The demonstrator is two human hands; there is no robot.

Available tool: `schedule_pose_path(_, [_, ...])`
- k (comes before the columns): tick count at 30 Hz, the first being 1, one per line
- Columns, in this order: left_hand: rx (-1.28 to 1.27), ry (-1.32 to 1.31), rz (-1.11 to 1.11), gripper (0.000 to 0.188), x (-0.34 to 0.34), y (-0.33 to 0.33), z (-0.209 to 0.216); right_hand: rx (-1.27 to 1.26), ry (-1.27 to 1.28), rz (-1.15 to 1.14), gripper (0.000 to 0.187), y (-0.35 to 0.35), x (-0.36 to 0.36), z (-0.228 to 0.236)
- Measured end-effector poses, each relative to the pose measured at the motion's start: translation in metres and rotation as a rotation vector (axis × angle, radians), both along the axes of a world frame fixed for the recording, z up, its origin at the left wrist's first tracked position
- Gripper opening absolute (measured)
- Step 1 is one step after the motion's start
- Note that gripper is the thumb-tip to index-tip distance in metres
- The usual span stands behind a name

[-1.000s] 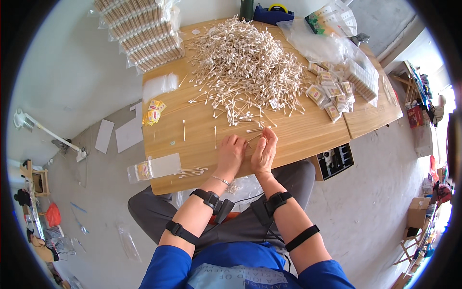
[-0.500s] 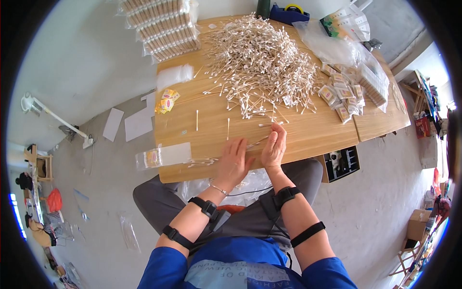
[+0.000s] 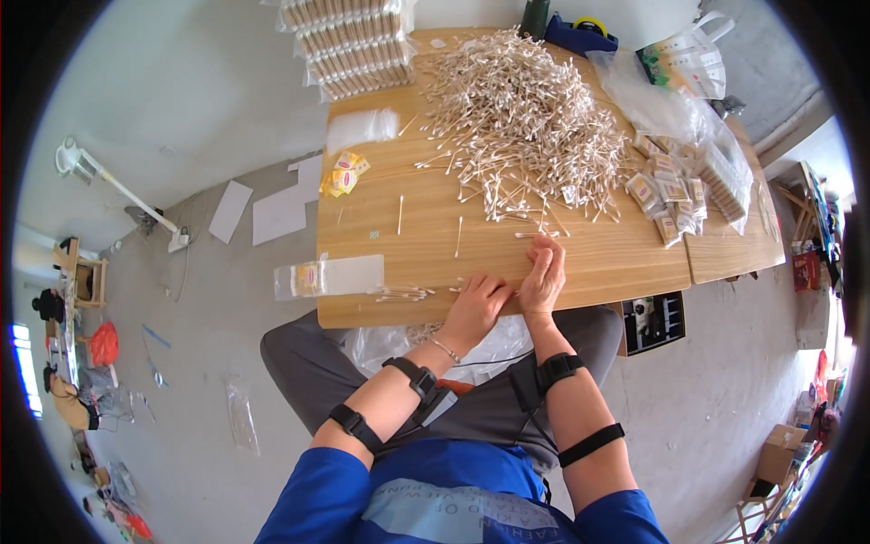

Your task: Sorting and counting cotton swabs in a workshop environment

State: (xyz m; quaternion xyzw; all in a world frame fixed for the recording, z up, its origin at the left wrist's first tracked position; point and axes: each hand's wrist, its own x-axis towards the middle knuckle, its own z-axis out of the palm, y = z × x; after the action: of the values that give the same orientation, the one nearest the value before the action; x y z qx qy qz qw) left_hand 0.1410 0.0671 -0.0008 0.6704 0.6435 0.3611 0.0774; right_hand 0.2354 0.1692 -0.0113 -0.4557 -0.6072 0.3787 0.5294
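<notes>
At the table's near edge my left hand point(image 3: 475, 310) is closed, its fingers curled down over a few cotton swabs point(image 3: 458, 281) whose tips show beside the knuckles. Close to its right, my right hand point(image 3: 543, 279) has its fingers bent together; what lies inside them is hidden. Just beyond its fingertips a few more swabs rest on the wood. A small row of swabs point(image 3: 405, 294) lies left of my left hand. Beside that row is a clear packet point(image 3: 299, 280) with a yellow label and a white card strip point(image 3: 355, 274). Two single swabs point(image 3: 459, 238) lie farther up.
A large heap of cotton swabs point(image 3: 530, 118) covers the table's far middle. Stacked swab packs point(image 3: 349, 50) stand far left, near clear sleeves point(image 3: 362, 130) and yellow cards point(image 3: 344, 174). Filled packets point(image 3: 669, 195), plastic bags and a blue tape dispenser point(image 3: 582, 36) are at right and back.
My left hand has moved right, toward the right hand, and its fingers have curled. The swabs seen between the hands are now mostly covered. The whole view has shifted slightly.
</notes>
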Motion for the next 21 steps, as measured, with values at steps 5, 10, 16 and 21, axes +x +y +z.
schedule_pose_path(5, [0.060,0.002,-0.068,0.022,-0.004,-0.026,-0.005,-0.008,0.032,0.021,0.038,0.000,-0.001,0.000])
schedule_pose_path(10, [0.007,0.096,-0.141,0.023,-0.010,-0.052,-0.007,-0.014,-0.006,0.014,0.037,0.001,0.001,0.000])
schedule_pose_path(16, [0.117,0.283,-0.228,0.022,-0.015,-0.077,-0.018,0.020,-0.040,0.005,0.035,0.001,0.000,-0.002])
schedule_pose_path(21, [0.069,0.229,-0.014,0.028,-0.034,-0.090,-0.001,0.025,-0.051,0.018,0.030,0.004,0.003,-0.008])
